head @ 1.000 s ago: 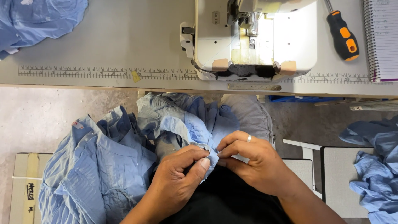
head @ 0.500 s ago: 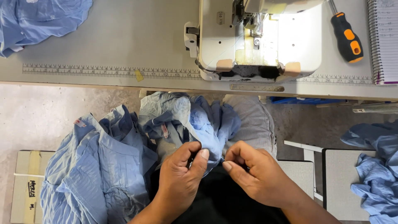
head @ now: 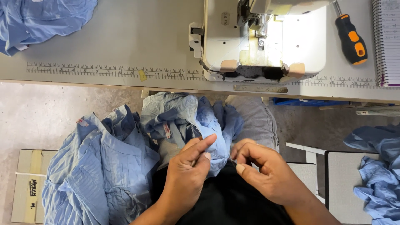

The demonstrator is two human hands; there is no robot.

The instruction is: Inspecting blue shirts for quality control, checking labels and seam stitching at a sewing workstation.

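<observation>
Head view: a worker sat at a sewing table (head: 104,50), a bunched blue shirt (head: 200,121) gathered in the lap just below the table's edge. The left hand (head: 187,175) was closed on a fold of the shirt, thumb and forefinger pinching the cloth near its lower edge. The right hand (head: 266,175) sat just beside it, its fingertips (head: 239,166) pinched together on what appeared to be a fine thread running to the fabric (the strand was too thin to make out with certainty).

The shirt looked light, soft and limp, draping and creasing wherever it was unsupported; it would likely sag from any single hold. A seam or folded hem, where the cloth is doubled, seemed the firmest place to take it, as the left hand did.

More blue shirts (head: 100,175) were heaped over the worker's left knee, above a cardboard box (head: 25,187) on the floor. On the table stood a white sewing machine (head: 262,41), with a screwdriver (head: 352,39) and a notebook (head: 385,41) to its right and another blue garment (head: 41,21) at the far left corner. A further pile of blue cloth (head: 377,166) lay on a small stand (head: 341,183) at right.
</observation>
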